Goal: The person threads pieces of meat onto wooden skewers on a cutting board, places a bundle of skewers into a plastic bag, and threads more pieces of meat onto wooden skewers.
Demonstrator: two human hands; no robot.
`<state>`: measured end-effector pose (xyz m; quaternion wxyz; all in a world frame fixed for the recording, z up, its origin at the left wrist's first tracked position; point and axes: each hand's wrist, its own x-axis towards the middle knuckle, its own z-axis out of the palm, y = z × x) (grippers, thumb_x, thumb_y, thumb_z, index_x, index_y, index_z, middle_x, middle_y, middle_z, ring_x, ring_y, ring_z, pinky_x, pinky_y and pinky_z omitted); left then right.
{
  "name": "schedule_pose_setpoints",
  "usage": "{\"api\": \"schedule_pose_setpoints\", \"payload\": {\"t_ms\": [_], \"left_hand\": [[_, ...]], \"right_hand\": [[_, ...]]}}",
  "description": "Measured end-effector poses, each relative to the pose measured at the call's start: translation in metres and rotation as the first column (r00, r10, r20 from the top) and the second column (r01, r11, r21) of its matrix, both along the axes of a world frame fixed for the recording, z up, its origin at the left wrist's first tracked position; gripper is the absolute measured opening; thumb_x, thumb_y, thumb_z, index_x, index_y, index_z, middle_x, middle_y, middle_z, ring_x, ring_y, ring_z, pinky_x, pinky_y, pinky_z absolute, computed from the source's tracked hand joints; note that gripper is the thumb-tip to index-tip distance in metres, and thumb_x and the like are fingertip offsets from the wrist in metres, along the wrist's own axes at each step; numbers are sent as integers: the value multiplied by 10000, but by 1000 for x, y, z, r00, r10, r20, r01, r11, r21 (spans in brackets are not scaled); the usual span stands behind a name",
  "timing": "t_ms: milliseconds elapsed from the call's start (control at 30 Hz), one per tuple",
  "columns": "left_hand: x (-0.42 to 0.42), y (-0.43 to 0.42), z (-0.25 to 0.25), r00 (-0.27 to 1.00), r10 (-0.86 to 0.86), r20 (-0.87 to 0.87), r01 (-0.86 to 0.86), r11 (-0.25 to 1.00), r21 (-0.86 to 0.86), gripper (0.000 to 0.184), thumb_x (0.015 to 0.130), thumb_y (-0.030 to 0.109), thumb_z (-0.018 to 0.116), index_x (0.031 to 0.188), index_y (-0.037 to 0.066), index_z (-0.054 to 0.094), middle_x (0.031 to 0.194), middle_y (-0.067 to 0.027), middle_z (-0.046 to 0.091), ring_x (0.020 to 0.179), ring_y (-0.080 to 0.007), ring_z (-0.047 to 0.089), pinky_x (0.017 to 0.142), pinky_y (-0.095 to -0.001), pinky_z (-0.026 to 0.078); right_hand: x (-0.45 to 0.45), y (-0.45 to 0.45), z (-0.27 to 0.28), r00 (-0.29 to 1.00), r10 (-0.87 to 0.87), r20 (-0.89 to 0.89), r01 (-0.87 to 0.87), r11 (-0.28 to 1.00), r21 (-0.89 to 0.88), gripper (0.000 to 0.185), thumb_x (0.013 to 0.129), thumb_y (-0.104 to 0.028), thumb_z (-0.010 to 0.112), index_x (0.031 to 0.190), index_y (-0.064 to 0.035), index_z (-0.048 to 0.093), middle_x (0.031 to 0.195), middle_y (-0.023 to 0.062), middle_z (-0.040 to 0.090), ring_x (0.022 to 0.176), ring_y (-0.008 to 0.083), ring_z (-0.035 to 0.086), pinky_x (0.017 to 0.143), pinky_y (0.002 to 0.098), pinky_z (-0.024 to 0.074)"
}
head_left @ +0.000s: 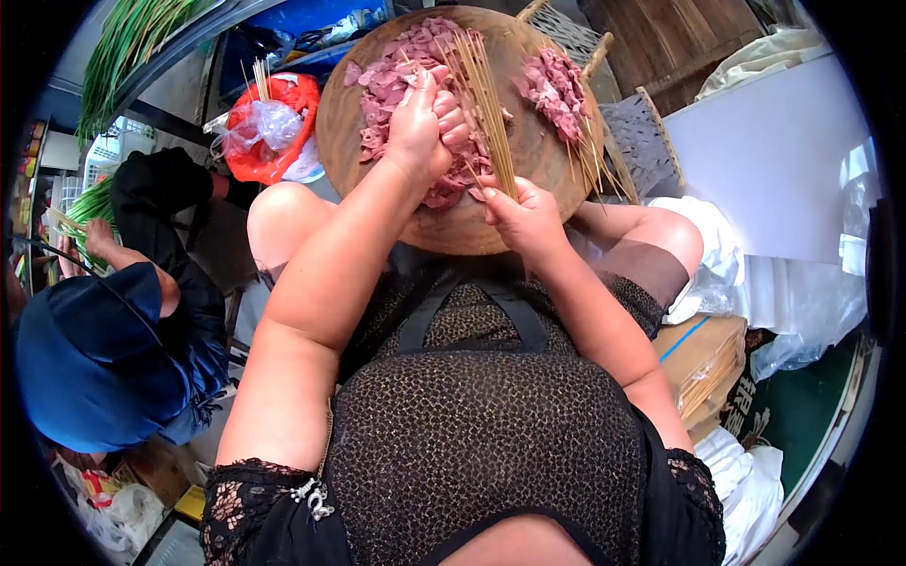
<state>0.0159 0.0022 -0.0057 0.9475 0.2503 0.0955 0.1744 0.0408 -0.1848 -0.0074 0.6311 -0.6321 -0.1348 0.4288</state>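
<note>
A round wooden chopping board (340, 132) rests across the lap. Heaped on it are slices of pink raw meat (387, 80). My left hand (427, 123) is closed over the heap, with a bit of meat showing by the thumb; its palm is hidden. My right hand (526, 215) is closed around the lower end of a bundle of bamboo skewers (486, 104), which slants up over the meat. Thumb and forefinger pinch near one thin skewer. At the board's right lie skewers threaded with meat (557, 94), their bare ends pointing down over the rim.
A red plastic bag (283, 141) with clear plastic and skewers stands left of the board. Another person (104, 349) in dark blue sits at left, a hand near green stalks. A white panel (774, 160) and a cardboard box (703, 363) are at right.
</note>
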Motion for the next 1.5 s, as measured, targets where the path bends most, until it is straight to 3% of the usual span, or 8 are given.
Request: {"api": "schedule_pose_setpoints", "payload": {"t_ms": [167, 267, 633, 967, 1067, 1200, 1300, 1500], "left_hand": [[5, 15, -13, 918, -353, 178, 382, 908, -174, 772, 877, 639, 289, 1372, 54, 195, 1085, -212, 567, 1009, -283, 549, 899, -419, 440], [-2, 10, 8, 986, 90, -142, -69, 987, 146, 871, 877, 634, 285, 1430, 51, -52, 1384, -260, 311, 1297, -344, 320, 1039, -457, 330], [0, 30, -7, 919, 307, -247, -96, 782, 616, 328, 889, 115, 570, 1198, 16, 518, 1033, -65, 612, 854, -127, 591, 752, -243, 489], [41, -5, -35, 959, 215, 187, -81, -423, 902, 217, 790, 32, 541, 986, 36, 634, 973, -138, 613, 938, -301, 582, 821, -353, 472], [68, -26, -38, 960, 275, -58, 217, -592, 776, 322, 769, 40, 504, 1082, 27, 578, 1081, -148, 584, 1009, -321, 553, 876, -365, 451], [82, -23, -41, 940, 317, -129, 337, -795, 504, 137, 763, 77, 518, 794, 30, 643, 812, -110, 627, 839, -310, 606, 773, -382, 491], [72, -14, -14, 908, 357, -218, 396, -568, 722, 183, 771, 77, 542, 909, 25, 650, 876, -121, 654, 846, -296, 620, 771, -364, 495], [14, 20, 41, 917, -35, -397, 245, 836, 492, 335, 899, 92, 495, 1229, 36, 496, 1059, -114, 629, 899, -183, 629, 772, -304, 515]], "right_hand": [[14, -16, 9, 993, -113, -44, 114, 993, 19, 211, 889, -118, 571, 1076, -23, 590, 684, -26, 536, 567, 38, 461, 511, 167, 354], [25, -28, 7, 987, -159, -10, 159, 987, 9, 215, 892, -135, 569, 1089, -51, 589, 669, -27, 532, 512, 33, 425, 461, 165, 316], [116, -33, 11, 668, -179, 722, 369, 923, -113, 218, 887, -128, 529, 1068, -27, 596, 721, 40, 597, 658, 116, 558, 617, 249, 441], [118, -78, 9, 2, 105, 995, 420, 903, -96, 225, 915, -173, 492, 1032, -32, 622, 862, 115, 652, 710, 235, 622, 663, 299, 481], [87, -84, 21, 852, -221, 474, 254, 967, -6, 252, 946, -222, 480, 1054, -20, 583, 690, -8, 547, 544, 28, 433, 490, 178, 343], [27, -78, 27, 967, -225, -121, 223, 974, -31, 295, 959, -342, 428, 1025, -63, 497, 665, 11, 531, 430, 41, 362, 369, 173, 268], [-8, -90, -3, 964, -118, -239, 124, 992, 14, 239, 956, -315, 441, 931, -86, 505, 635, 10, 511, 423, 57, 371, 361, 186, 279], [8, -74, 12, 989, -90, -117, 89, 996, -14, 244, 927, -305, 520, 912, -66, 567, 641, -35, 506, 449, 42, 398, 383, 180, 303]]}}
